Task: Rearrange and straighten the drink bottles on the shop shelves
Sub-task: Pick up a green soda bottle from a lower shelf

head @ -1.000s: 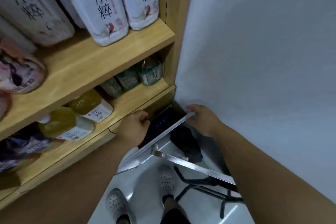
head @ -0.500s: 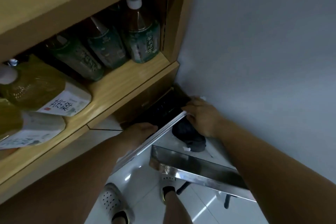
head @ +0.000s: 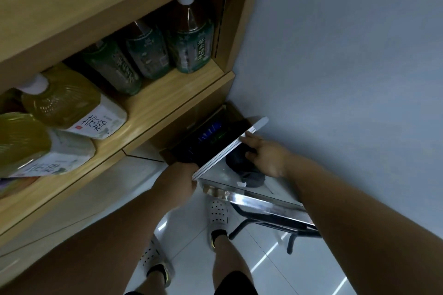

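Three dark green tea bottles (head: 191, 40) stand upright at the right end of the lower wooden shelf (head: 167, 93). Left of them are two yellow-green tea bottles with white labels (head: 72, 108). Below the shelf, an open cardboard box (head: 208, 136) on the floor holds dark bottles with blue and green on them. A flat white panel (head: 230, 148) slants across the box. My left hand (head: 177, 179) grips its lower end, with the fingers hidden behind it. My right hand (head: 261, 155) holds its upper part, the index finger lying along the edge.
A shiny metal stool top (head: 263, 199) on black legs stands against the pale wall (head: 347, 67), with a dark cloth bundle (head: 249, 172) on it. My feet in white perforated shoes (head: 217, 211) stand on the glossy tiled floor.
The panel has slid up and to the right, so its top end now sticks out past my right hand. The box's contents show more. The view has moved in closer.
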